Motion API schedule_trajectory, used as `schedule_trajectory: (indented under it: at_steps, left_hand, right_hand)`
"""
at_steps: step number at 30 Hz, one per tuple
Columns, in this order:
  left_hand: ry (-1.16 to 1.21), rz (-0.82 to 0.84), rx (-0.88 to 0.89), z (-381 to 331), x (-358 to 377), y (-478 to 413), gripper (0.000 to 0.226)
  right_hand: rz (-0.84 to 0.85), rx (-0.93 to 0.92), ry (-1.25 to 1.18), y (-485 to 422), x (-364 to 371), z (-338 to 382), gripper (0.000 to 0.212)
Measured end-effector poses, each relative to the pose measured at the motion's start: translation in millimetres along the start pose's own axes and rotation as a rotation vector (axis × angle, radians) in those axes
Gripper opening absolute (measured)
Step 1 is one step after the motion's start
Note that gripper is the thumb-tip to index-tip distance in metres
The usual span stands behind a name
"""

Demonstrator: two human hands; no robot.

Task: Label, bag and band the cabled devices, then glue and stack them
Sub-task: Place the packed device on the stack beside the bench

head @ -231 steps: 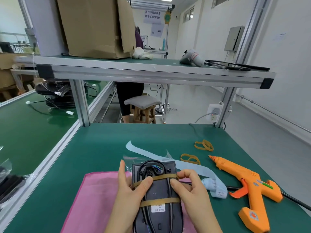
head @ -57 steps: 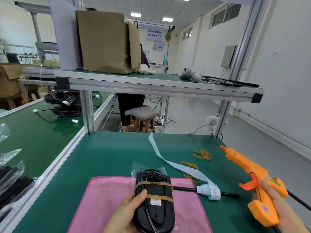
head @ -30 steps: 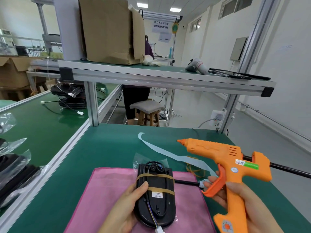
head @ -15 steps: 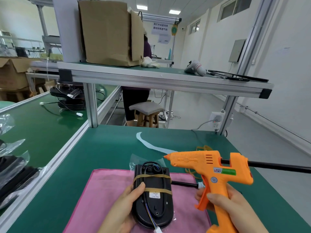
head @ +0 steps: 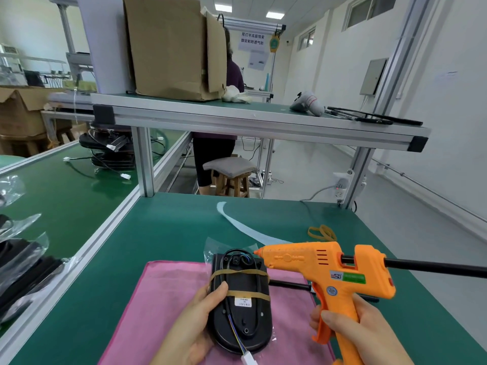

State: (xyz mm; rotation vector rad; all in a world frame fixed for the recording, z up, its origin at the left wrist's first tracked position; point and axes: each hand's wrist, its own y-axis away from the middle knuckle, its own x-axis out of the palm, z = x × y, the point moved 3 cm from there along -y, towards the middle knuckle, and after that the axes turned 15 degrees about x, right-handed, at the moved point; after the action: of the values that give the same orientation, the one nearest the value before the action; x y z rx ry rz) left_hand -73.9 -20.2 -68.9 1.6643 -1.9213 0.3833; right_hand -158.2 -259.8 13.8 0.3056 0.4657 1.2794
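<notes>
Green worktop (head: 171, 233), aluminium shelf (head: 237, 122), white walls (head: 448, 127)

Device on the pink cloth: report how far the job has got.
Done: the device is labelled, bagged and wrapped by two rubber bands. In hand: the left hand steadies it on the pink cloth; the right hand grips the glue gun, nozzle at its far end. Left: gluing, then stacking.
</notes>
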Motion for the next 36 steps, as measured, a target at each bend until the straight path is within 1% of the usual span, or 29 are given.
schedule_trajectory:
  at_steps: [6, 12, 19, 28, 36]
  left_hand:
    - [0.017, 0.02, 0.011, 1, 0, -2, 0.048]
    - [0.023, 0.034, 0.031, 1, 2, -1, 0.047]
    - [0.019, 0.034, 0.032, 0, 4, 0, 0.045]
    - [0.018, 0.035, 0.033, -1, 5, 2, 0.047]
    - [0.02, 0.037, 0.036, -1, 6, 2, 0.046]
  right_hand:
    - [-0.024, -0.006, 0.016, 3, -2, -2, 0.022]
    - [-0.023, 0.006, 0.052, 6, -2, -3, 0.021]
    - [-0.023, 0.026, 0.154, 14, 1, -3, 0.015]
    - [-0.006, 0.035, 0.119, 17, 9, 2, 0.017]
    - [-0.001, 0.024, 0.143, 19, 7, 1, 0.017]
